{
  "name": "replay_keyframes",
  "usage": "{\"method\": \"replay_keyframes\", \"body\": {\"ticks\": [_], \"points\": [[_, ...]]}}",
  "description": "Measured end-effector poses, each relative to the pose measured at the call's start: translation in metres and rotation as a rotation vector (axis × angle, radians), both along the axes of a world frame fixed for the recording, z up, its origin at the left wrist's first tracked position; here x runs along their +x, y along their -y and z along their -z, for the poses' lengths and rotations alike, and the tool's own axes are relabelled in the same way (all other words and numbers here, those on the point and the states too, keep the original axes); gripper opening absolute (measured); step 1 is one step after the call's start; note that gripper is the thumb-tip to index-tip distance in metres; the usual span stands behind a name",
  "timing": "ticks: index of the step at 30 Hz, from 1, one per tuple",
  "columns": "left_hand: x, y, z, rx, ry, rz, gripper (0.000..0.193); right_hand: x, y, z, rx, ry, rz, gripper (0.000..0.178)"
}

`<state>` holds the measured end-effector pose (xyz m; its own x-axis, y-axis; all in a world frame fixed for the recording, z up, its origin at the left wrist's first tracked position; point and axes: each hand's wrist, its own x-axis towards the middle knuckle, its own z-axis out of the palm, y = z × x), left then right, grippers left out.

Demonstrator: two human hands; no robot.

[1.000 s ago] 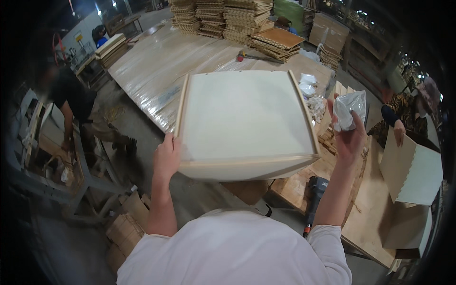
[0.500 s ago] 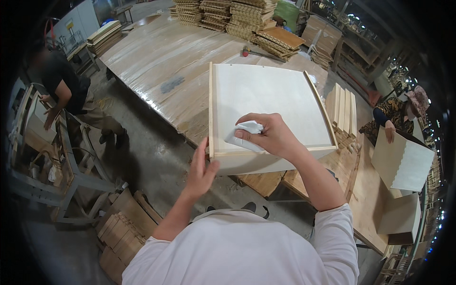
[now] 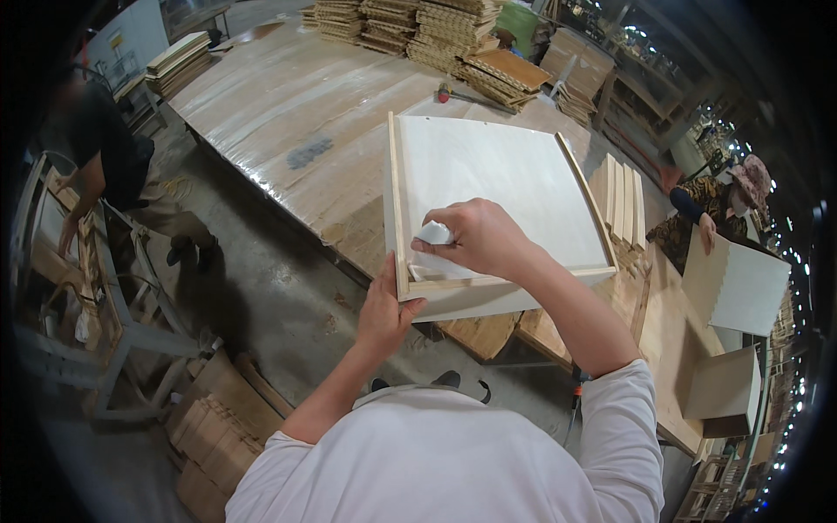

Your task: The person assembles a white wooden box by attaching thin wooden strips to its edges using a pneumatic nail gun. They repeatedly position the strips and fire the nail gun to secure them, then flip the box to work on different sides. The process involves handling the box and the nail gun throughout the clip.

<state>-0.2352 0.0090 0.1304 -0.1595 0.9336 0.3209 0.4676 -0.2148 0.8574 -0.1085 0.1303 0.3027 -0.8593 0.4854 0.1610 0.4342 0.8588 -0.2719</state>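
A shallow white drawer box [image 3: 506, 174] with pale wooden rails lies flat on the workbench, its near end sticking over the edge. My left hand [image 3: 384, 309] grips its near left corner from below, thumb on the front rail. My right hand [image 3: 475, 240] is closed on a crumpled white cloth [image 3: 433, 233] and presses it into the inner near left corner of the box.
A long plastic-covered workbench [image 3: 288, 113] runs to the back, with stacks of wooden panels [image 3: 418, 26]. Upright slats [image 3: 621, 196] stand right of the box. One person [image 3: 105, 148] bends at the left; another [image 3: 724, 196] handles a white panel at the right. Wood offcuts [image 3: 209, 418] lie on the floor.
One second ago I held the box up with both hands, cloth in the right. Since then the box has come down onto the bench and my right hand has moved the cloth inside it.
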Motion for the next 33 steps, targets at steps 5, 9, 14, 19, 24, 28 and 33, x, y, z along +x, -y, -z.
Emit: {"method": "replay_keyframes", "body": {"ticks": [5, 9, 14, 19, 24, 28, 33], "points": [[0.000, 0.001, 0.004, 0.047, 0.108, 0.015, 0.087, 0.019, 0.001, -0.005, -0.056, 0.000, 0.026, 0.030], [0.019, -0.004, -0.010, 0.192, 0.422, 0.030, 0.090, 0.055, -0.006, -0.010, -0.065, -0.002, 0.078, 0.032], [0.026, -0.022, -0.005, 0.349, 0.317, -0.147, 0.087, 0.115, -0.018, -0.013, -0.034, 0.008, 0.199, 0.032], [0.029, -0.032, 0.009, 0.474, 0.237, -0.248, 0.086, 0.176, -0.032, -0.023, -0.017, 0.047, 0.333, 0.036], [0.036, -0.032, 0.008, 0.466, 0.335, -0.245, 0.086, 0.230, -0.045, -0.029, 0.022, 0.048, 0.460, 0.031], [0.031, -0.031, 0.010, 0.468, 0.264, -0.255, 0.088, 0.260, -0.055, -0.033, 0.061, 0.081, 0.522, 0.030], [0.041, -0.031, 0.003, 0.460, 0.299, -0.279, 0.089, 0.280, -0.062, -0.036, 0.130, 0.140, 0.512, 0.028]]}}
